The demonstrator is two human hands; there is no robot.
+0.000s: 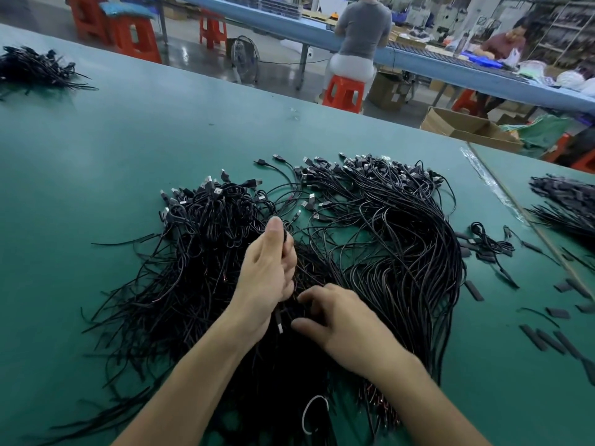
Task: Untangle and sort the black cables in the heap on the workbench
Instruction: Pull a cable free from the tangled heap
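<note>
Cables (399, 252), black w/ USB plugs, lie in one big heap on the green worktop (128, 149), from centre to near edge. The heap's left part is a tangled mound w/ plugs sticking up at its far side. The right part fans out in long, roughly parallel strands, plugs gathered at the far end. The left hand (267, 272) hovers over the middle of the heap, fingers curled round a thin bunch of cables, thumb pointing far. One USB plug (279, 324) hangs out under its palm. The right hand (349, 320) sits just near-right of it, low on the heap, fingers bent down into the strands; can't tell whether it pinches a cable or only touches. A white loop (314, 413) lies on the cables at the near edge, between the forearms. Short black tube pieces (473, 289) are scattered on the worktop right of the heap, w/ a small separate coil (486, 236) among them. Another cable bundle (35, 69) lies far left, well apart, and a third bundle (566, 204) at the right edge. Beyond the worktop are red stools (343, 93), a floor fan (244, 56), a cardboard box (467, 127) and a person in a grey top (360, 30) seated at a blue bench (450, 67).
</note>
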